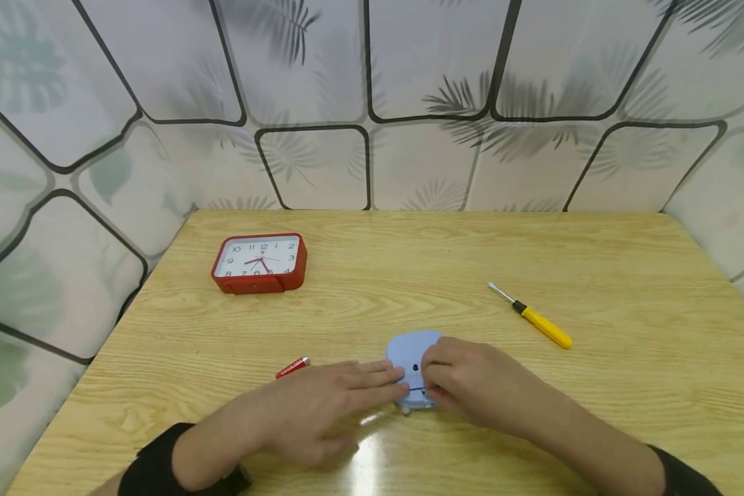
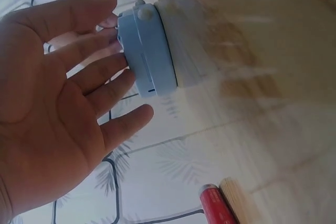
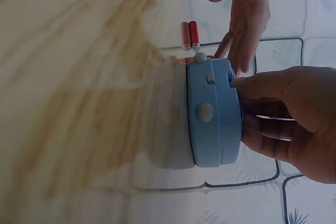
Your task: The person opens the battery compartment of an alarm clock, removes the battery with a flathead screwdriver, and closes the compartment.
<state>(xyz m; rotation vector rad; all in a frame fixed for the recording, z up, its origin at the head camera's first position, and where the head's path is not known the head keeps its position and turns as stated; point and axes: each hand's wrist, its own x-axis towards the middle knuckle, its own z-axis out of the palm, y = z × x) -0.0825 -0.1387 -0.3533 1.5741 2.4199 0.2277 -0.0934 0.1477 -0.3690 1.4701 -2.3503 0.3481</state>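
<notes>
A light-blue rounded case [image 1: 411, 349] lies flat on the table, with small whitish knobs on its edge; its exact kind is not plain. From the left, my left hand [image 1: 322, 408] touches it with nearly straight fingertips, the palm facing down. My right hand [image 1: 480, 379] bends its fingers over the case's right part. In the right wrist view, the thumb [image 3: 262, 83] sits at a recess near the case's edge, with the other fingers on its upper face. Whether something small is between them is hidden. A red battery [image 1: 293, 367] lies beyond my left hand.
A red rectangular clock [image 1: 259, 282] lies face up at the back left of the wooden table [image 1: 372, 275]. To the right is a screwdriver [image 1: 542, 325] with a yellow handle. Patterned cloth [image 1: 421, 165] hangs behind the table.
</notes>
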